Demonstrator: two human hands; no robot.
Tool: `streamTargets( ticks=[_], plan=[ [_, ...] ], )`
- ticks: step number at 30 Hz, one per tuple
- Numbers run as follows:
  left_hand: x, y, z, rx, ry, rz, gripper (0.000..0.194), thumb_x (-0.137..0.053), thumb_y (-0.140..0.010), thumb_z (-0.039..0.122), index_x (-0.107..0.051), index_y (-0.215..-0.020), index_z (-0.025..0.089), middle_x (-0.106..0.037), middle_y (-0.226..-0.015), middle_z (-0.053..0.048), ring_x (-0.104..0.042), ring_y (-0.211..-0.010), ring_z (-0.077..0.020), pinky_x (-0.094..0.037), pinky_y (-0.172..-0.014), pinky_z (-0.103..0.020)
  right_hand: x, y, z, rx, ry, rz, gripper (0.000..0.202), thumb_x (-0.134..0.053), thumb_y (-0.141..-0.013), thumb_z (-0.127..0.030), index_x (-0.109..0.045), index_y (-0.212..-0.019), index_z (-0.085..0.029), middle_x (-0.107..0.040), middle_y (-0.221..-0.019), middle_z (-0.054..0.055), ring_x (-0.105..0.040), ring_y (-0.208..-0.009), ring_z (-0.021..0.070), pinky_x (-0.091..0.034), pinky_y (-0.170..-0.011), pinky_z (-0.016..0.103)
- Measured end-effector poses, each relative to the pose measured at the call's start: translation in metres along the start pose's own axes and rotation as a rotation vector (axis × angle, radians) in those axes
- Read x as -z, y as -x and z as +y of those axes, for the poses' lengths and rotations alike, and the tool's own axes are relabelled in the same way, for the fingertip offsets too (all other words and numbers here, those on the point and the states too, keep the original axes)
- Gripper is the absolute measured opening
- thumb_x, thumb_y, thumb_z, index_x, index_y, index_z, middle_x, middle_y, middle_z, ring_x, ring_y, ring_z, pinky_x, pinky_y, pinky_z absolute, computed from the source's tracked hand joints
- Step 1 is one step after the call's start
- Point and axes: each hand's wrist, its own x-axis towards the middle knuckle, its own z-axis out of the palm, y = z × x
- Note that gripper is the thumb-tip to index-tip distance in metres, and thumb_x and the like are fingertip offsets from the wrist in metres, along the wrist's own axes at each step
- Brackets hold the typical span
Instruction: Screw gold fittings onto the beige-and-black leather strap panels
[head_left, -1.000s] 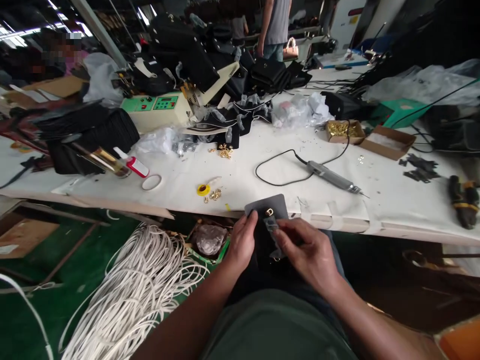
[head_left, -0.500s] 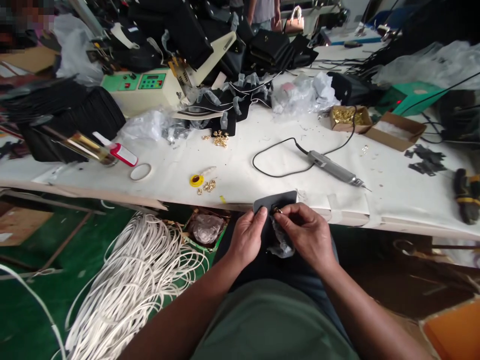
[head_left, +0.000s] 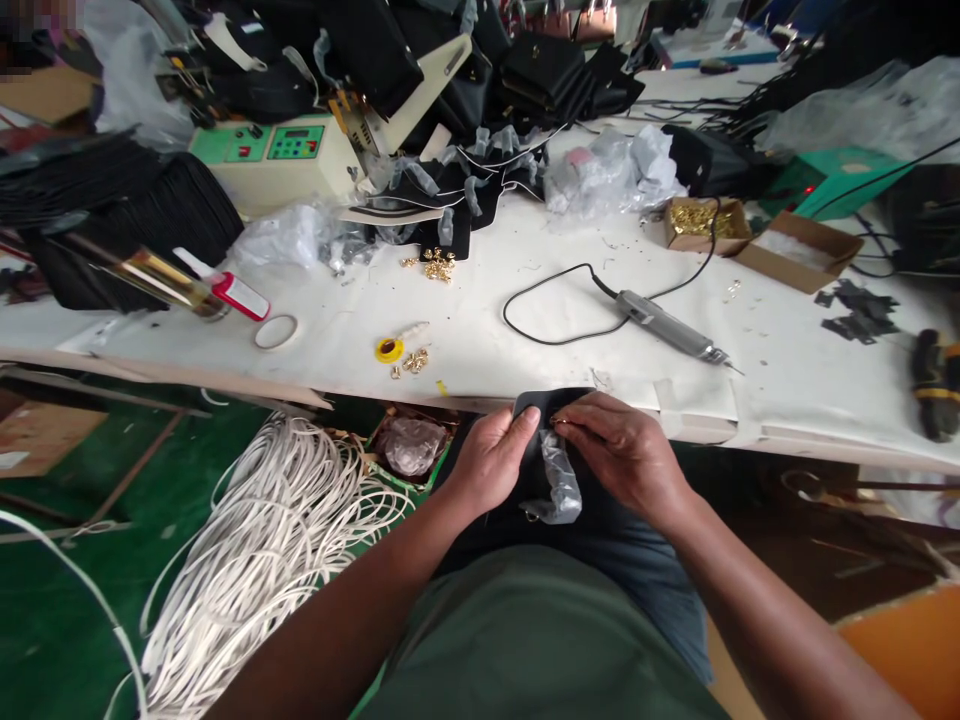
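Note:
My left hand (head_left: 491,455) grips the left side of a dark flat piece (head_left: 529,402), thumb on top, at the table's front edge. My right hand (head_left: 619,445) is closed, its thumb and forefinger pinching a small gold metal fitting (head_left: 557,421) against the piece. A strip in clear plastic wrap (head_left: 561,480) hangs below the piece, over my lap. On the table lie a grey pen-shaped electric tool (head_left: 667,328) with a black cord, a yellow tape roll (head_left: 388,349) and small gold fittings (head_left: 415,361).
More gold fittings (head_left: 438,265) lie farther back. Behind stand a control box (head_left: 277,165), black bags (head_left: 544,75) and cardboard boxes (head_left: 801,250). At the right are pliers (head_left: 937,385). A white ring (head_left: 275,332) lies left; white cord (head_left: 262,570) heaps on the floor.
The view has shifted a little. My right hand has turned, its fingers now more folded over at the fitting. The plastic-wrapped strip hangs straighter and more of it shows.

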Motion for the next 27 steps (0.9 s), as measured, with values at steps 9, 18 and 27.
streamTargets(
  ticks=[9,18,27],
  plan=[
    [0.006,-0.008,-0.004,0.038,0.07,-0.116,0.05,-0.056,-0.099,0.062,-0.056,-0.073,0.019,-0.047,-0.069,0.003,-0.041,-0.068,-0.0144,-0.033,-0.065,-0.027,0.015,-0.006,0.014,-0.033,-0.122,-0.166,0.019,-0.064,-0.102,-0.035,-0.08,-0.104,-0.024,-0.073,-0.095,0.006,-0.071,-0.084,0.018,-0.057,-0.074,0.03],
    [-0.004,-0.01,0.001,0.073,0.28,-0.107,0.045,-0.064,-0.096,0.059,-0.075,-0.094,0.015,-0.074,-0.089,-0.003,-0.064,-0.087,-0.0216,-0.049,-0.082,-0.031,0.004,-0.004,0.005,-0.332,-0.243,0.201,0.032,-0.078,-0.09,-0.047,-0.074,-0.109,-0.021,-0.065,-0.077,0.0,-0.058,-0.066,0.0145,-0.049,-0.059,0.027],
    [-0.011,-0.027,0.009,0.091,0.614,0.02,0.042,-0.079,-0.086,0.056,-0.08,-0.099,0.015,-0.081,-0.107,-0.009,-0.069,-0.117,-0.0311,-0.051,-0.105,-0.039,0.009,0.02,0.014,-0.636,-0.385,0.22,0.042,-0.08,-0.083,-0.06,-0.072,-0.084,-0.02,-0.062,-0.068,-0.001,-0.051,-0.058,0.0126,-0.042,-0.051,0.026]
  ],
)
